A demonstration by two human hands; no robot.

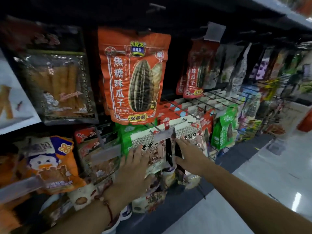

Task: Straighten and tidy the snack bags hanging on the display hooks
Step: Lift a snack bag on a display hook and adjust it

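Two white snack bags with grey scale pattern hang side by side on lower hooks. My left hand (133, 168) lies flat, fingers spread, on the left white bag (145, 141). My right hand (189, 156) presses flat against the right white bag (187, 130), fingers pointing up-left. Neither hand grips anything. Above them hangs a large orange sunflower-seed bag (133, 75), slightly tilted. A smaller orange seed bag (194, 71) hangs further right.
A dark bag of fried sticks (55, 85) hangs at left, an orange cartoon-duck bag (54, 162) below it. Green bags (224, 129) and long wire hooks (185, 108) jut out at right. Clear price strips (106, 152) cross the hooks. Glossy aisle floor (270, 183) lies right.
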